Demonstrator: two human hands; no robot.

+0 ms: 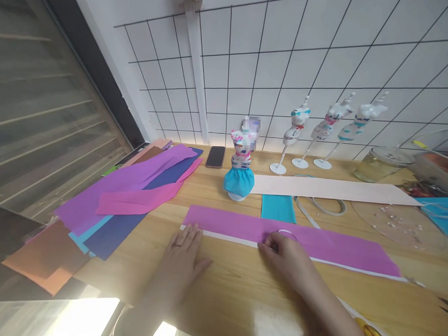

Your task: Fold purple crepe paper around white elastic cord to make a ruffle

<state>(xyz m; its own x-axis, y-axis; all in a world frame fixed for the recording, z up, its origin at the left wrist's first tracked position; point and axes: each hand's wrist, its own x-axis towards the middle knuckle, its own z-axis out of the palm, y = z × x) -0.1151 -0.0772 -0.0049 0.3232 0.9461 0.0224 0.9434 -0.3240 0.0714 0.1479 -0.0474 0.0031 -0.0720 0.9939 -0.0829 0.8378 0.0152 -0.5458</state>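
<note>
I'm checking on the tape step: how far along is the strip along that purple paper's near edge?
Done: white tape strip lies along the purple paper from its left end to the right hand. In hand: the right hand holds a tape roll at the edge; the left hand lies flat at the strip's start. Left: whether the white line rightward is tape is unclear.

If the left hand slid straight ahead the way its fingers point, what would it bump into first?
The left hand lies flat, fingertips at the white strip edging the purple paper strip. It would meet that edge first, probably; further on stands the small mannequin in a blue skirt.
</note>
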